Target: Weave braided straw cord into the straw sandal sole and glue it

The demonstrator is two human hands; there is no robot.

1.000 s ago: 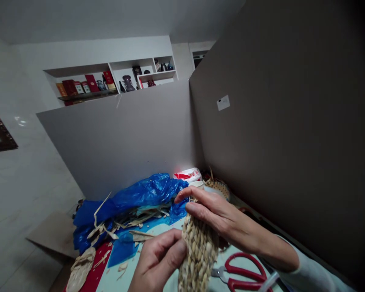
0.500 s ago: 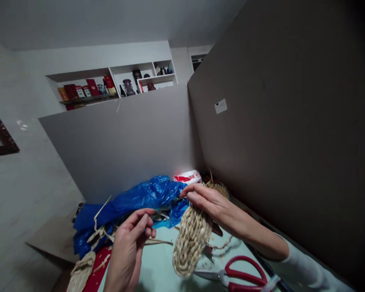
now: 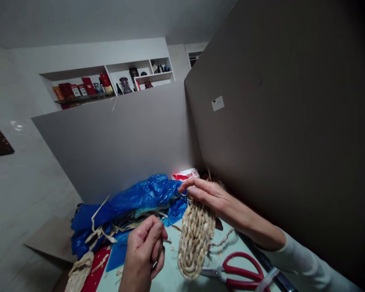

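Note:
My right hand (image 3: 208, 195) grips the top end of a long oval woven straw piece (image 3: 195, 239), which hangs upright above the pale green table (image 3: 170, 275). My left hand (image 3: 144, 253) is closed in a pinch on a thin straw strand (image 3: 167, 241), just left of the woven piece. A loose strand trails from the weave toward the right. Red-handled scissors (image 3: 240, 273) lie on the table below my right forearm.
A crumpled blue plastic bag (image 3: 134, 200) with loose straw strips lies at the back left. Grey partition boards (image 3: 124, 138) close off the back and right. A smaller woven piece (image 3: 77, 271) rests at the table's left edge. A red and white packet (image 3: 185, 174) sits in the corner.
My left hand let go of the woven piece, swung out left, then came back toward it, pinching a strand. My right hand lifted the woven piece slightly and holds it upright.

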